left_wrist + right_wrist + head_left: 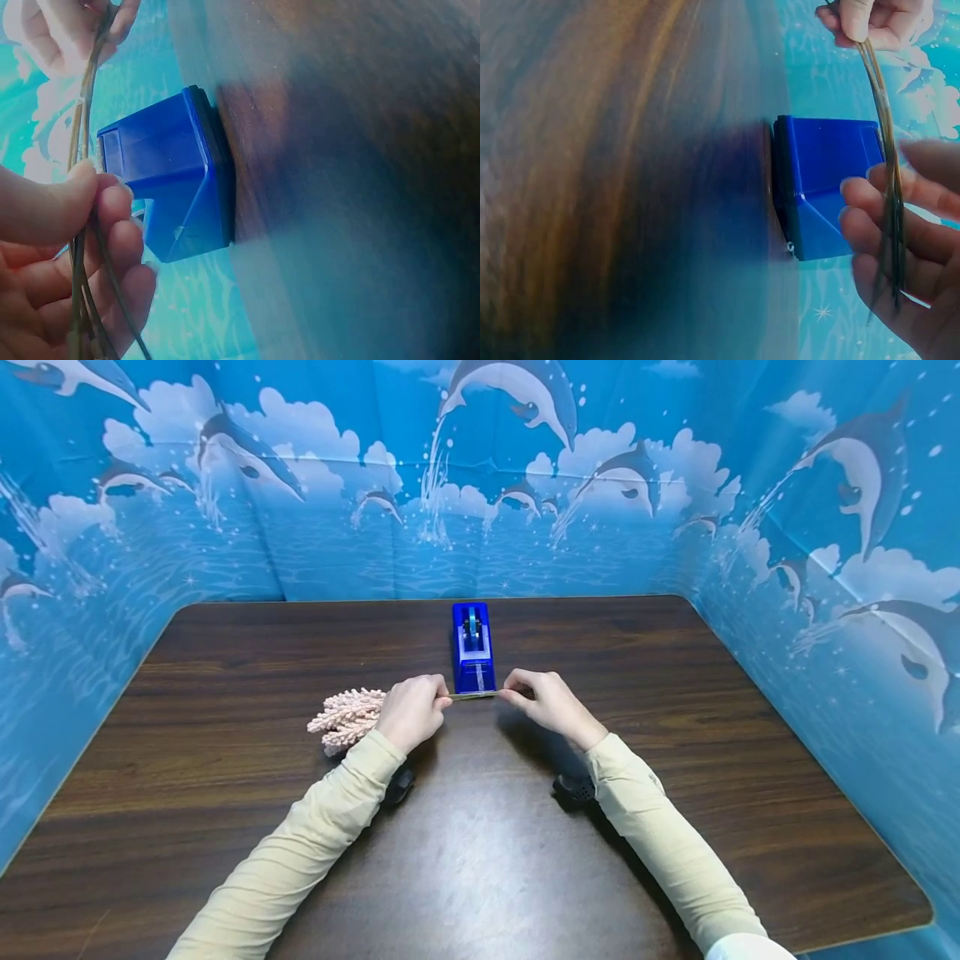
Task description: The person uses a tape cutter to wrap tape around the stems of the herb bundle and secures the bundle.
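A bundle of thin brown-green stems (474,696) stretches sideways between my two hands. Pink artificial flowers (347,717) show beyond my left hand (411,712), which pinches the stems between thumb and fingers. Toward the stem ends, my right hand (551,703) holds the bundle, with the thumb on one side and fingers on the other. A pale shiny patch lies on the stems (883,101) between the hands. Just behind them, a blue tape dispenser (472,647) stands on the table; its cutting end faces me, close to the bundle. Whether the stems touch it, I cannot tell.
The dark wood-grain table (480,860) has rounded corners. A blue curtain (322,543) printed with dolphins surrounds its back and sides. Small black devices (576,787) sit beneath both wrists.
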Demonstrator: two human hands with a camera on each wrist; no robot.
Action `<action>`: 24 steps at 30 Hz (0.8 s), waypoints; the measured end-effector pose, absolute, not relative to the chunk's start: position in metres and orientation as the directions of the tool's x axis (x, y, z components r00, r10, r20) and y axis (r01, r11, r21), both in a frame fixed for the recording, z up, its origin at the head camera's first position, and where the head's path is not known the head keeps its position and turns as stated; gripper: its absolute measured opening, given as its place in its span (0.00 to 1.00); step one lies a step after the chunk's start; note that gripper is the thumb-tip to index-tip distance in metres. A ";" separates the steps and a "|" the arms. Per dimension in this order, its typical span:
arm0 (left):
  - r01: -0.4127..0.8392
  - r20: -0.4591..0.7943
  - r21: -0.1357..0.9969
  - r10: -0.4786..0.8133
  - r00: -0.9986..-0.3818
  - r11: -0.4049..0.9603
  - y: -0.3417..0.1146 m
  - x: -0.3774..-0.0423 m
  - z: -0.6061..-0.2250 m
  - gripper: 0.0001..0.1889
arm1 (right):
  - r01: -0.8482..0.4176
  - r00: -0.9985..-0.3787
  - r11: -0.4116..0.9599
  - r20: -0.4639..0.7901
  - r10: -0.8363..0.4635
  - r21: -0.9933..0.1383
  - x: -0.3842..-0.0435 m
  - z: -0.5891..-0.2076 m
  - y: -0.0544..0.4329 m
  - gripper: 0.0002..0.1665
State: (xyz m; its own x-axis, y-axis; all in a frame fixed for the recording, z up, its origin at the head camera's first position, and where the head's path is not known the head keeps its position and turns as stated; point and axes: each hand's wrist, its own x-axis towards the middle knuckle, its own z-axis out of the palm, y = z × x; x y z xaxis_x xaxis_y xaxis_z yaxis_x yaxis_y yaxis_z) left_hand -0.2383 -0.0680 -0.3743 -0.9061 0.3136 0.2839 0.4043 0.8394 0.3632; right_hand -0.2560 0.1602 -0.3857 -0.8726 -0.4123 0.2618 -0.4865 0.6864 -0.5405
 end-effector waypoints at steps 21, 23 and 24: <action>0.459 0.286 0.410 0.366 -0.885 0.788 -0.068 -0.243 -0.373 0.11 | -0.465 -0.885 0.712 0.291 -0.363 -0.525 -0.256 -0.388 0.159 0.13; 0.463 0.310 0.421 0.356 -0.881 0.780 -0.069 -0.243 -0.373 0.08 | -0.474 -0.880 0.707 0.307 -0.362 -0.525 -0.256 -0.388 0.158 0.11; 0.465 0.321 0.426 0.350 -0.880 0.776 -0.069 -0.242 -0.373 0.07 | -0.478 -0.878 0.704 0.316 -0.360 -0.525 -0.256 -0.389 0.158 0.11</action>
